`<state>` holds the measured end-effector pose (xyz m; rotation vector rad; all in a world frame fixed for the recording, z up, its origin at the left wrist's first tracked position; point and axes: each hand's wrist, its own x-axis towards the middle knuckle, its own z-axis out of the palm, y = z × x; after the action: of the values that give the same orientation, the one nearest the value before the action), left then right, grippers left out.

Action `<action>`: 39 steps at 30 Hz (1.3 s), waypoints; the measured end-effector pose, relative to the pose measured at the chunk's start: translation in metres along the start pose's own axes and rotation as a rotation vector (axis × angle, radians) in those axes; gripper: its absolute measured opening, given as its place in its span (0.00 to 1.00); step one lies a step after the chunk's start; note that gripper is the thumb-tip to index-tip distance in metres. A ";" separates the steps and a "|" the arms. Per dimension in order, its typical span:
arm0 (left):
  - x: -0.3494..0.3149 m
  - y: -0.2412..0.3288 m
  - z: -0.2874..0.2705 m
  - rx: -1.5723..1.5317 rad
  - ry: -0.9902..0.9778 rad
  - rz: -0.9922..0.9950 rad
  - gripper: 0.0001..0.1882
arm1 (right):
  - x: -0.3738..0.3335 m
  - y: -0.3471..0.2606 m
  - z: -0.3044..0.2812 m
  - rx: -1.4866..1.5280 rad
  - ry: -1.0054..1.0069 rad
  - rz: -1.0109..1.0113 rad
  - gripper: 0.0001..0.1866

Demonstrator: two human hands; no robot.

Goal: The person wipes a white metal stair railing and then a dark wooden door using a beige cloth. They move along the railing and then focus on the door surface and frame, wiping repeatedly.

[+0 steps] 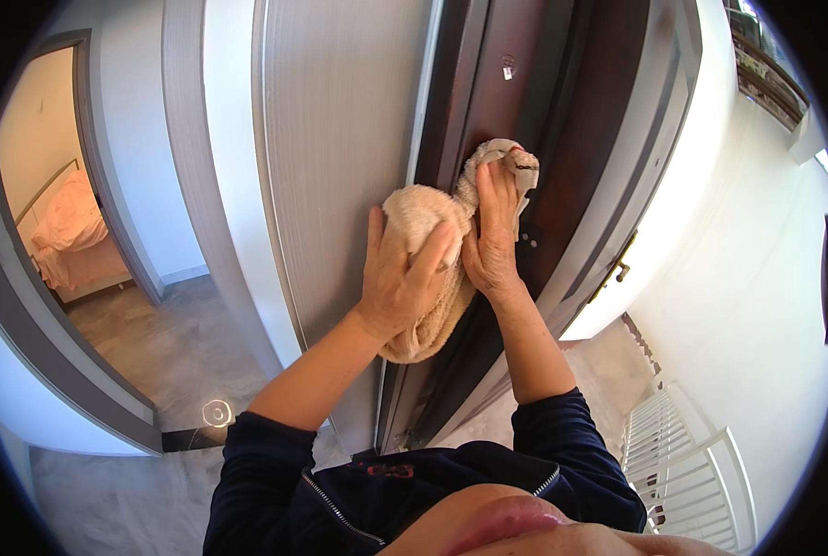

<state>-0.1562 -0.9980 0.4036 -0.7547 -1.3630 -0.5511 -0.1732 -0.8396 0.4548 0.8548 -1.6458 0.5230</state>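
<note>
Hallway: grey tiled floor (pixel 168 500) runs along the near left, with a plain white wall (pixel 757 269) at right.
Upright surfaces: light-grey wood-grain panel (pixel 340 139) at left, glossy reddish-brown door panel (pixel 507 107) beside it.
Beige fluffy cloth (pixel 421 206): mid-scene, against the door panel, bunched at left toward the grey panel.
Left grip: left hand (pixel 397 289) half curled, thumb and fingers around the bunch, seemingly to gather the loose cloth.
Right grip: right hand (pixel 495 241) flat, fingers straight and pointing far, laid on the cloth rather than wrapped round it, probably to spread pressure against the panel.
White slatted frame (pixel 683 473): near right; cannot tell whether it holds anything.
Far-left doorway: frames a bed (pixel 97 288) bearing crumpled pink bedding (pixel 76 218).
</note>
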 end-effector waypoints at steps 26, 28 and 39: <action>0.044 -0.017 -0.053 -0.467 -0.340 -0.006 0.58 | 0.249 0.053 -0.039 -0.258 0.316 -0.064 0.30; 0.057 -0.014 -0.046 -0.345 -0.341 -0.005 0.56 | 0.284 0.061 -0.051 -0.262 0.320 -0.041 0.32; 0.064 -0.009 -0.017 -0.100 -0.035 0.054 0.32 | 0.209 0.040 -0.028 0.006 0.274 -0.153 0.25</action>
<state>-0.1422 -1.0116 0.4676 -0.8839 -1.3509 -0.5690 -0.2034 -0.8481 0.6673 0.8650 -1.3188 0.5139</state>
